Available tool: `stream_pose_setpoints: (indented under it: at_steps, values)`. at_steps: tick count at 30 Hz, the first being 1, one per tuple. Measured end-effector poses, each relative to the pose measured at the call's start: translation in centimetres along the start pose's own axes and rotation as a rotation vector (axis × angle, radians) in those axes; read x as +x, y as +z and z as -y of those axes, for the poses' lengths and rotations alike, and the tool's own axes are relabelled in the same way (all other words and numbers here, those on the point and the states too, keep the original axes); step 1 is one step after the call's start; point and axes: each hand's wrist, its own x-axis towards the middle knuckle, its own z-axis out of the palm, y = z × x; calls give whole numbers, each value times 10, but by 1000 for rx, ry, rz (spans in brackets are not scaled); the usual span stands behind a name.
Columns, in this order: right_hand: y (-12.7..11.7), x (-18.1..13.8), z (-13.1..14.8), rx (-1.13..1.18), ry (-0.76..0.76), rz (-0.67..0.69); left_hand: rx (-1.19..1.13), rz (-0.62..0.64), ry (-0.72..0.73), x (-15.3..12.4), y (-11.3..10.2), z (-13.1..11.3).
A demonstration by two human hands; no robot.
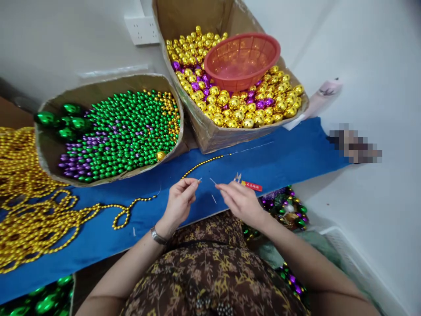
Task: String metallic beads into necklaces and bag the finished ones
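My left hand (pixel 180 199), with a watch (pixel 159 237) on its wrist, is closed in a pinch on a short thin pale piece (pixel 200 180). My right hand (pixel 241 202) is closed too and pinches a thin needle-like piece (pixel 213 181), its tip pointing toward the left hand. A small gap separates the two tips. Behind the left hand, a strand of small gold beads (pixel 204 163) runs to a loose thread (pixel 253 147). Small thread snips (pixel 237 177) with a red part (pixel 251 186) lie beside the right hand. A white sliver (pixel 214 199) rests between the hands.
A blue cloth (pixel 289 149) covers the narrow table. Gold bead strands (pixel 42 219) pile up at left. One carton (pixel 108 177) holds green, purple and gold beads; another carton (pixel 210 138) holds larger gold and purple ones under a red basket (pixel 241 81). Bead strands (pixel 297 210) hang below right.
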Motion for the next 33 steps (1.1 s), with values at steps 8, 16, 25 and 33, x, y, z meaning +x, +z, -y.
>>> stream_pose_setpoints:
  at_steps: [8,16,25,33]
  values:
    - [17,3,9,143,25,-61,131,29,142,-3,-4,8]
    - [17,2,11,141,30,-68,243,38,248,-4,-3,8]
    - [16,2,13,121,32,-57,244,51,252,-5,-4,9]
    - [18,4,14,124,28,-49,231,50,257,-4,-4,9]
